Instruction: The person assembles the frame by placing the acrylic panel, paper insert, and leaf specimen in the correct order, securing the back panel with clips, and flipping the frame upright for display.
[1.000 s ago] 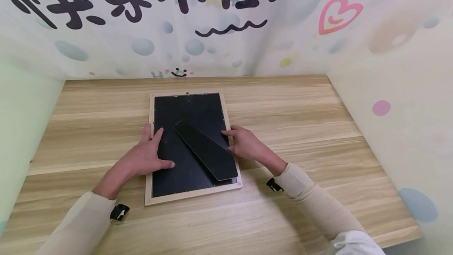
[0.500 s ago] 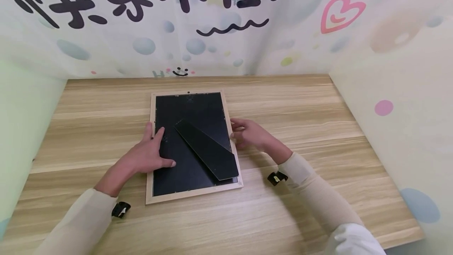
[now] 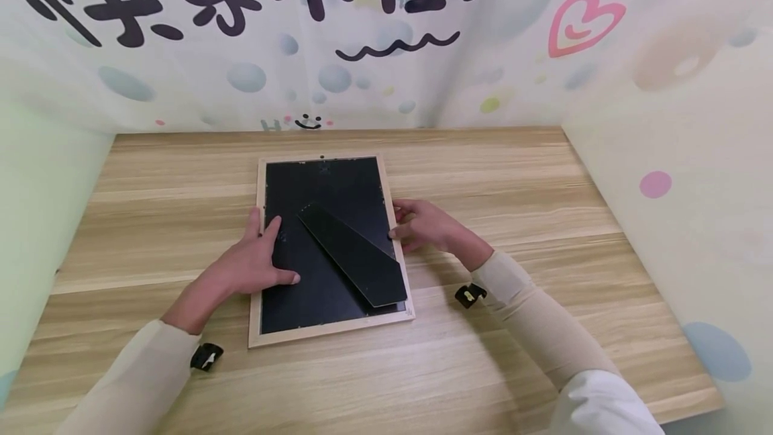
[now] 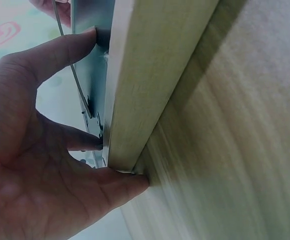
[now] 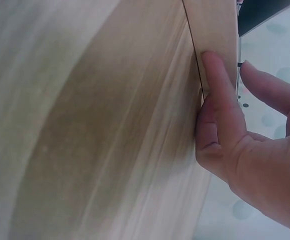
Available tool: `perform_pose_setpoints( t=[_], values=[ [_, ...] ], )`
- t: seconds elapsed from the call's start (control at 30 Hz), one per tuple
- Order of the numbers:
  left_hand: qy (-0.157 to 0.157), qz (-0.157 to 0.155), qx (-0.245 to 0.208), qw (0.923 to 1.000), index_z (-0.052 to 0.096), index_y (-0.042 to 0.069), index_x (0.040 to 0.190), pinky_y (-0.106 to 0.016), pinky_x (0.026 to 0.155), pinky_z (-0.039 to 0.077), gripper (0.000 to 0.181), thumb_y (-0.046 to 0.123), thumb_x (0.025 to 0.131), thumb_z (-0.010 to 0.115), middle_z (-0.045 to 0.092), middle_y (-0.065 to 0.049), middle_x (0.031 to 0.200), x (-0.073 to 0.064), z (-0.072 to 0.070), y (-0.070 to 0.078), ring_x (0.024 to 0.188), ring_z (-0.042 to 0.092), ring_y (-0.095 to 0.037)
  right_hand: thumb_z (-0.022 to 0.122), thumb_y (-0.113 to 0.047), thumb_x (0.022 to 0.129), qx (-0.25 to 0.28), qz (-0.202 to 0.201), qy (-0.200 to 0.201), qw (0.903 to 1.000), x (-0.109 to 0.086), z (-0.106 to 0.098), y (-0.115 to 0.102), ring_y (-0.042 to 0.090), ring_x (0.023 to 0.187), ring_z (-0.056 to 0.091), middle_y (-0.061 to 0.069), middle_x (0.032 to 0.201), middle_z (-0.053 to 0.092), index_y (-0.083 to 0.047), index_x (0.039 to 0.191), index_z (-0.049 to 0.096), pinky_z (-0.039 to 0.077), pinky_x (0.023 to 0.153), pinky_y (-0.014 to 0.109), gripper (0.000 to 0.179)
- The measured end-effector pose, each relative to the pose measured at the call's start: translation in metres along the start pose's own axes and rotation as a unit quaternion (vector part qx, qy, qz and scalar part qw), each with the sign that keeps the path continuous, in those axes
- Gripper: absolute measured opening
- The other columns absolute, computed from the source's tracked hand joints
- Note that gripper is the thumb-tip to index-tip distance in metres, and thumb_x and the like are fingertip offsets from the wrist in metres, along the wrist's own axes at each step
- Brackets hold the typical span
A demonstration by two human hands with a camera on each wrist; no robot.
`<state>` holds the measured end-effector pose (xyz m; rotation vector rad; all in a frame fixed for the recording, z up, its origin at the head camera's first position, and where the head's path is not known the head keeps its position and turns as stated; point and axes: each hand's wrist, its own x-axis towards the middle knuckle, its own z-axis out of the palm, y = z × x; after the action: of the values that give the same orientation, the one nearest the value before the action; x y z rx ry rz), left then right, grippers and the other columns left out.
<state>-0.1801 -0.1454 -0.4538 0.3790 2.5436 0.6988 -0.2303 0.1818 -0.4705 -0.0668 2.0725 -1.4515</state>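
Left hand (image 3: 253,264): spread at nine o'clock, only touching rim (image 3: 332,327) and backing (image 3: 326,183).
Right hand (image 3: 425,228): pinched rim at three.
Picture frame (image 3: 317,291): lay back-up on desk (image 3: 513,180) between both; seemed light, stiff.
Stand (image 3: 359,260): slanted towards five; likely too floppy to lift by, unlike rim.

Right hand (image 5: 257,165) touching side of pale wooden frame (image 5: 212,30), wood-grain table (image 5: 85,125), dotted whitish wall (image 5: 240,210) behind
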Motion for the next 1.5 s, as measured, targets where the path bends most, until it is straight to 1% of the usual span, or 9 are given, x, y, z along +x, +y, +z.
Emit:
perform_pose_setpoints(
  t=[0.07, 0.2, 0.37, 0.5, 0.87, 1.0, 1.2, 1.3, 1.5],
  values=[
    [-0.001, 0.0, -0.001, 1.0, 0.006, -0.007, 0.153, -0.056, 0.094, 0.045, 0.109, 0.04, 0.082, 0.075, -0.02, -0.034, 0.154, 0.0, 0.0, 0.0, 0.131, 0.036, -0.056, 0.066, 0.002, 0.087, -0.003, -0.001, 0.0, 1.0, 0.0, 0.001, 0.0, 0.025, 0.092, 0.062, 0.019, 0.118, 0.047, -0.011, 0.15, 0.037, 0.059, 0.071, 0.044, 0.07],
    [-0.001, -0.001, 0.001, 1.0, 0.006, -0.007, 0.153, -0.054, 0.09, 0.048, 0.109, 0.04, 0.082, 0.074, -0.02, -0.034, 0.154, -0.001, 0.0, -0.001, 0.128, 0.039, -0.056, 0.067, 0.001, 0.087, -0.009, 0.007, 0.002, 0.9999, 0.001, 0.002, -0.002, 0.025, 0.092, 0.064, 0.021, 0.12, 0.05, -0.013, 0.152, 0.032, 0.059, 0.07, 0.043, 0.076],
    [0.001, 0.0, 0.005, 1.0, 0.007, -0.006, 0.153, -0.051, 0.085, 0.05, 0.109, 0.041, 0.082, 0.074, -0.018, -0.034, 0.155, 0.0, 0.0, -0.001, 0.123, 0.046, -0.055, 0.067, 0.002, 0.086, -0.024, 0.019, 0.014, 0.9994, 0.004, 0.007, -0.004, 0.025, 0.086, 0.067, 0.02, 0.118, 0.055, -0.013, 0.149, 0.037, 0.059, 0.067, 0.043, 0.071],
    [-0.001, -0.001, 0.005, 1.0, 0.007, -0.007, 0.153, -0.052, 0.085, 0.05, 0.109, 0.041, 0.082, 0.074, -0.018, -0.034, 0.155, 0.0, 0.0, 0.0, 0.123, 0.046, -0.055, 0.067, 0.003, 0.086, -0.046, 0.027, 0.021, 0.9984, 0.005, 0.01, -0.007, 0.025, 0.083, 0.068, 0.02, 0.116, 0.059, -0.01, 0.143, 0.04, 0.059, 0.065, 0.042, 0.065],
    [0.0, -0.002, 0.005, 1.0, 0.007, -0.007, 0.153, -0.053, 0.086, 0.049, 0.109, 0.041, 0.081, 0.074, -0.018, -0.035, 0.154, 0.001, 0.0, 0.0, 0.124, 0.044, -0.056, 0.066, 0.006, 0.086, -0.114, 0.052, 0.024, 0.9918, 0.007, 0.016, -0.019, 0.026, 0.087, 0.066, 0.021, 0.115, 0.06, -0.002, 0.141, 0.031, 0.059, 0.06, 0.038, 0.066],
    [-0.001, 0.0, 0.007, 1.0, 0.007, -0.007, 0.153, -0.052, 0.085, 0.049, 0.109, 0.041, 0.081, 0.074, -0.019, -0.036, 0.154, 0.001, 0.0, 0.0, 0.124, 0.044, -0.056, 0.066, 0.006, 0.087, -0.117, 0.051, 0.025, 0.9915, 0.004, 0.016, -0.021, 0.027, 0.086, 0.066, 0.023, 0.115, 0.06, -0.002, 0.143, 0.028, 0.059, 0.061, 0.038, 0.068],
    [-0.001, 0.003, 0.014, 0.9999, 0.008, -0.008, 0.152, -0.05, 0.083, 0.05, 0.11, 0.042, 0.081, 0.074, -0.018, -0.036, 0.154, 0.0, -0.002, -0.001, 0.12, 0.05, -0.054, 0.066, 0.005, 0.087, -0.115, 0.037, 0.023, 0.9924, 0.003, 0.017, -0.021, 0.025, 0.083, 0.066, 0.025, 0.114, 0.061, -0.002, 0.145, 0.028, 0.058, 0.061, 0.037, 0.069],
    [-0.001, 0.004, 0.02, 0.9998, 0.008, -0.008, 0.152, -0.049, 0.08, 0.051, 0.11, 0.043, 0.081, 0.074, -0.017, -0.036, 0.154, -0.001, -0.003, -0.001, 0.116, 0.053, -0.053, 0.067, 0.004, 0.087, -0.109, 0.033, 0.023, 0.9932, 0.003, 0.017, -0.02, 0.024, 0.082, 0.067, 0.023, 0.115, 0.061, -0.002, 0.144, 0.029, 0.058, 0.062, 0.037, 0.069],
    [-0.004, 0.005, 0.029, 0.9996, 0.008, -0.007, 0.153, -0.037, 0.063, 0.048, 0.111, 0.045, 0.081, 0.074, -0.018, -0.036, 0.154, -0.001, -0.003, -0.002, 0.094, 0.064, -0.041, 0.066, 0.004, 0.087, -0.103, 0.037, 0.023, 0.9937, 0.003, 0.016, -0.017, 0.024, 0.081, 0.067, 0.023, 0.117, 0.06, -0.002, 0.143, 0.031, 0.058, 0.062, 0.037, 0.066]
  ],
)
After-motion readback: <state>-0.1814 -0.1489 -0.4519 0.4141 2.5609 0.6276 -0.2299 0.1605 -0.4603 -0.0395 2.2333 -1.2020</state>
